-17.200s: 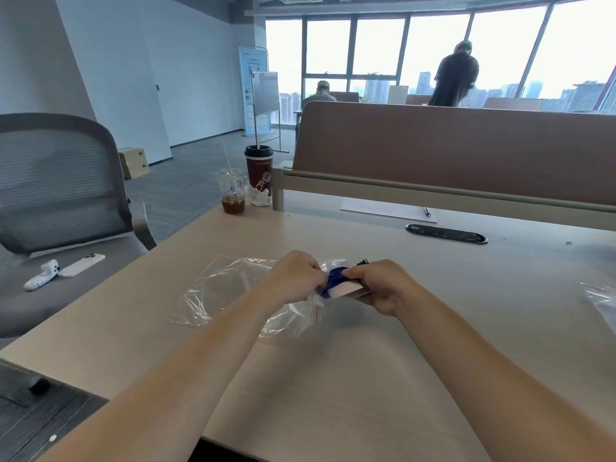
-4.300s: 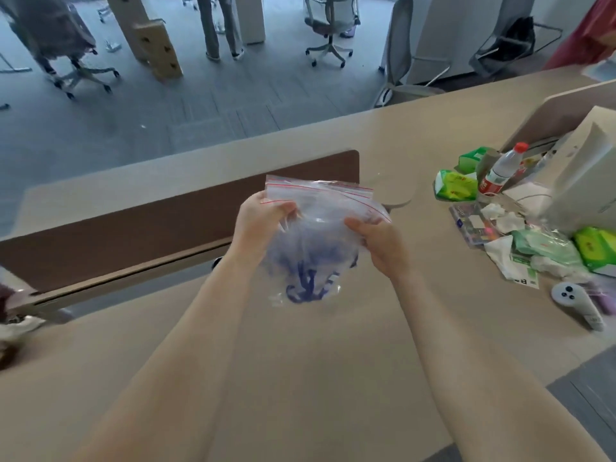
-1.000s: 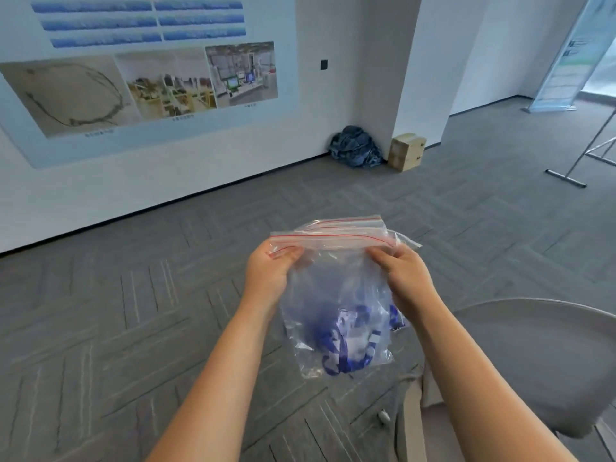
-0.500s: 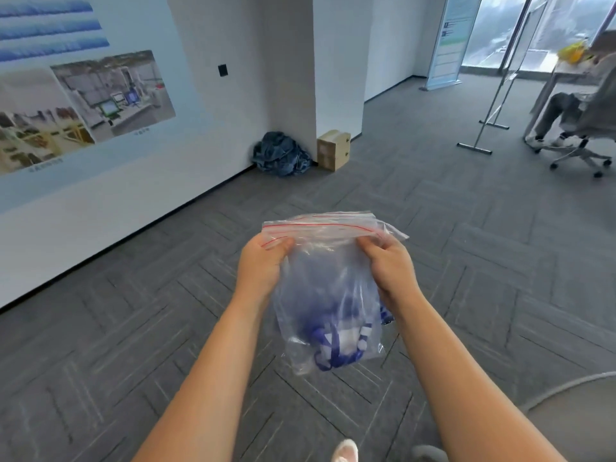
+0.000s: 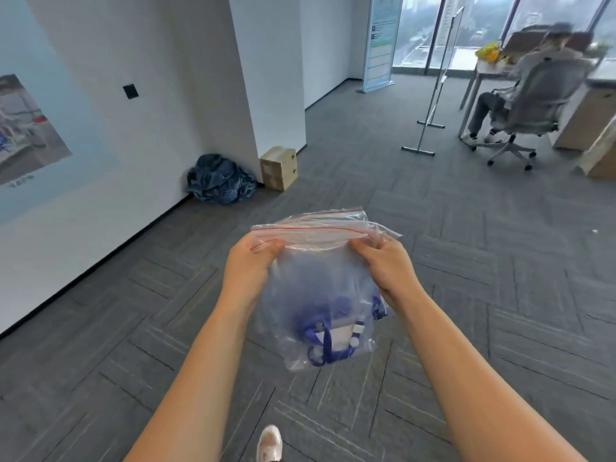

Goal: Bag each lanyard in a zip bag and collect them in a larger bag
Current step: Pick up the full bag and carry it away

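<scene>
Gripping the large zip bag [image 5: 320, 278] by its upper corners, the left hand [image 5: 248, 271] and right hand [image 5: 388, 270] hold it hanging mouth-up, long axis vertical — blue lanyards [image 5: 328, 331] pooled at its bottom. Below the bag lies grey carpet [image 5: 500, 295]; the surface seen earlier is gone — beyond the bag, a cardboard box [image 5: 278, 167] sits against the wall.

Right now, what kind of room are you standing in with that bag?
Most likely an open office. There is grey carpet tile floor, a person on a wheeled office chair at a desk by big windows, and a standing banner. Both hands hold the large zip bag.
</scene>
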Demonstrator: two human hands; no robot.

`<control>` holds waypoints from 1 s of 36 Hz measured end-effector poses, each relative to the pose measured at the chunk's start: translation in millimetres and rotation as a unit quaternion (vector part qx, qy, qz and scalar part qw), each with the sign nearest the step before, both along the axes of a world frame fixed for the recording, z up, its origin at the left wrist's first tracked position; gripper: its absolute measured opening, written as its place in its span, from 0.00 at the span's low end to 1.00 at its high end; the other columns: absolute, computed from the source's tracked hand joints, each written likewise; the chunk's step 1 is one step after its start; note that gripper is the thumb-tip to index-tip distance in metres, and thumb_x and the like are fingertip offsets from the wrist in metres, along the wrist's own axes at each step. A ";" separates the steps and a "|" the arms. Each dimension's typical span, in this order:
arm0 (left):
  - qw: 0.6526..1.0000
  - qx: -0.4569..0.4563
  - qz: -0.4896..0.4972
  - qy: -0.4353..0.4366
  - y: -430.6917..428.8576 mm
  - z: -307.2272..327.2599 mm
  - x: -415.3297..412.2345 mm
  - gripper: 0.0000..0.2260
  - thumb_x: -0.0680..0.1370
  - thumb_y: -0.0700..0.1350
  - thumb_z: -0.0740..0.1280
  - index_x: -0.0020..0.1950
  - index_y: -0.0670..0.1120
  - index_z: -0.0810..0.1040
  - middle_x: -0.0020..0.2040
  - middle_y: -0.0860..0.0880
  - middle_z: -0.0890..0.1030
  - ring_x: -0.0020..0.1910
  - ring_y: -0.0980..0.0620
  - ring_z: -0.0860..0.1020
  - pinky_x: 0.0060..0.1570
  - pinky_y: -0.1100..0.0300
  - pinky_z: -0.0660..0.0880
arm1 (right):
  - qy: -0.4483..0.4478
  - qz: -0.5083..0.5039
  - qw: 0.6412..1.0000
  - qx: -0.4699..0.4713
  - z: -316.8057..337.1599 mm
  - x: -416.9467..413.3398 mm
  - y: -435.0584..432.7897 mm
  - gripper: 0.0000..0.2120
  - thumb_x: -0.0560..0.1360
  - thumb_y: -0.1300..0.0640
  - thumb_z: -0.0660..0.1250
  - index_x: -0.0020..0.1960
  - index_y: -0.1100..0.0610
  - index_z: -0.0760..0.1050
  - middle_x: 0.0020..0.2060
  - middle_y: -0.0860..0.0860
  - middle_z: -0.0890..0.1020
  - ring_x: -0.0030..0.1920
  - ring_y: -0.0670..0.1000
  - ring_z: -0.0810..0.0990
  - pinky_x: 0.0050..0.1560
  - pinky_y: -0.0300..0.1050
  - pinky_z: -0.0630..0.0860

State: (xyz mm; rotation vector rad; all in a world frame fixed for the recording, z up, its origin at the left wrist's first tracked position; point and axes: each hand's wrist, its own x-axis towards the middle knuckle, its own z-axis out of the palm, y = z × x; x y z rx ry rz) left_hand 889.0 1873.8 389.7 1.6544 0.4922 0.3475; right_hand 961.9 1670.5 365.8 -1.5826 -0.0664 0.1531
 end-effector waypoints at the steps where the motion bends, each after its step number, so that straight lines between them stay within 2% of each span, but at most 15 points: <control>1: 1.000 -0.002 -0.016 -0.004 -0.4 -2.3 21.9 0.03 0.77 0.44 0.71 0.47 0.51 0.83 0.44 0.54 0.86 0.46 0.53 0.84 0.51 0.53 0.79 | -0.005 -0.010 1.000 0.001 -0.8 17.2 -2.6 0.06 0.77 0.59 0.70 0.46 0.51 0.85 0.43 0.49 0.87 0.47 0.52 0.85 0.54 0.54 0.82; 7: 0.992 -0.019 -0.122 -0.019 -17.7 -16.3 171.1 0.06 0.76 0.41 0.70 0.51 0.47 0.84 0.45 0.51 0.87 0.46 0.53 0.85 0.49 0.56 0.79 | 0.010 -0.097 0.995 0.029 -12.1 128.5 -26.7 0.07 0.78 0.61 0.68 0.52 0.56 0.84 0.49 0.54 0.87 0.54 0.58 0.84 0.61 0.60 0.79; 10: 0.983 -0.048 -0.177 -0.024 -38.6 -16.5 245.5 0.04 0.76 0.38 0.70 0.48 0.44 0.83 0.37 0.53 0.86 0.36 0.61 0.83 0.39 0.67 0.77 | 0.009 -0.140 0.990 0.033 -10.7 177.4 -46.9 0.09 0.78 0.62 0.67 0.51 0.56 0.85 0.51 0.57 0.86 0.52 0.56 0.83 0.62 0.60 0.76; 12: 0.975 -0.048 -0.216 -0.026 -60.0 -10.1 290.6 0.05 0.77 0.37 0.70 0.44 0.46 0.81 0.31 0.56 0.84 0.30 0.64 0.80 0.34 0.71 0.74 | 0.009 -0.185 0.982 0.021 -6.4 205.8 -66.2 0.08 0.75 0.56 0.69 0.51 0.57 0.84 0.51 0.60 0.86 0.50 0.56 0.82 0.61 0.64 0.75; 14: 0.965 -0.055 -0.257 -0.024 -86.1 -6.2 333.5 0.07 0.76 0.35 0.70 0.43 0.47 0.80 0.31 0.55 0.84 0.31 0.62 0.81 0.36 0.68 0.76 | 0.011 -0.233 0.972 0.011 -3.3 230.7 -90.8 0.12 0.72 0.52 0.70 0.50 0.58 0.84 0.50 0.62 0.85 0.48 0.56 0.82 0.59 0.66 0.76; 18: 0.942 -0.034 -0.331 -0.034 -152.0 -2.6 407.2 0.07 0.76 0.36 0.71 0.42 0.48 0.80 0.29 0.60 0.82 0.29 0.66 0.79 0.33 0.69 0.74 | 0.012 -0.320 0.947 0.022 0.6 269.3 -149.0 0.05 0.74 0.55 0.70 0.45 0.54 0.84 0.42 0.57 0.85 0.43 0.55 0.81 0.51 0.60 0.77; 21: 0.924 -0.030 -0.380 -0.045 -209.4 -5.3 456.9 0.08 0.75 0.36 0.71 0.42 0.48 0.81 0.31 0.60 0.83 0.30 0.66 0.79 0.35 0.69 0.75 | -0.002 -0.379 0.925 0.034 -1.2 296.5 -196.3 0.05 0.76 0.59 0.69 0.43 0.55 0.83 0.39 0.53 0.83 0.42 0.53 0.79 0.47 0.53 0.75; 23: 0.914 -0.026 -0.401 -0.049 -249.7 -10.7 488.8 0.08 0.74 0.36 0.72 0.42 0.49 0.83 0.34 0.56 0.85 0.33 0.62 0.80 0.39 0.65 0.77 | -0.018 -0.414 0.909 0.041 -5.8 315.3 -230.0 0.04 0.76 0.60 0.69 0.44 0.55 0.81 0.39 0.52 0.82 0.42 0.52 0.78 0.48 0.51 0.74; 25: 0.904 -0.040 -0.423 -0.047 -291.4 -19.3 519.5 0.05 0.74 0.36 0.73 0.46 0.44 0.84 0.39 0.49 0.86 0.35 0.58 0.82 0.42 0.60 0.79 | -0.032 -0.438 0.897 0.042 -11.6 335.4 -265.1 0.04 0.76 0.61 0.69 0.44 0.54 0.81 0.39 0.50 0.81 0.42 0.50 0.77 0.47 0.50 0.73; 29: 0.884 -0.061 -0.462 -0.035 -377.5 -28.3 574.2 0.05 0.74 0.35 0.72 0.50 0.39 0.84 0.45 0.40 0.86 0.40 0.47 0.83 0.47 0.52 0.79 | -0.025 -0.486 0.873 0.043 -22.3 378.2 -341.0 0.06 0.77 0.62 0.68 0.43 0.55 0.81 0.38 0.50 0.79 0.41 0.48 0.75 0.45 0.46 0.73; 31: 0.874 -0.072 -0.481 -0.029 -420.5 -26.8 600.4 0.06 0.75 0.34 0.72 0.51 0.37 0.83 0.45 0.40 0.86 0.38 0.48 0.83 0.47 0.52 0.78 | -0.016 -0.501 0.864 0.042 -23.5 400.7 -381.7 0.05 0.77 0.61 0.68 0.45 0.57 0.82 0.38 0.50 0.80 0.41 0.48 0.77 0.46 0.48 0.74; 34: 0.869 -0.072 -0.488 -0.028 -482.6 -19.0 637.1 0.05 0.73 0.35 0.73 0.45 0.44 0.85 0.41 0.45 0.86 0.39 0.49 0.82 0.50 0.48 0.79 | -0.014 -0.519 0.853 0.045 -17.3 432.2 -440.7 0.07 0.78 0.60 0.69 0.50 0.62 0.82 0.41 0.53 0.81 0.42 0.50 0.77 0.47 0.49 0.74; 36: 0.863 -0.073 -0.499 -0.028 -521.6 -12.4 660.1 0.04 0.73 0.37 0.74 0.45 0.45 0.85 0.42 0.45 0.86 0.40 0.48 0.82 0.51 0.46 0.79 | -0.017 -0.537 0.843 0.037 -9.1 451.0 -473.7 0.05 0.78 0.61 0.68 0.48 0.60 0.82 0.40 0.53 0.80 0.41 0.49 0.76 0.45 0.46 0.73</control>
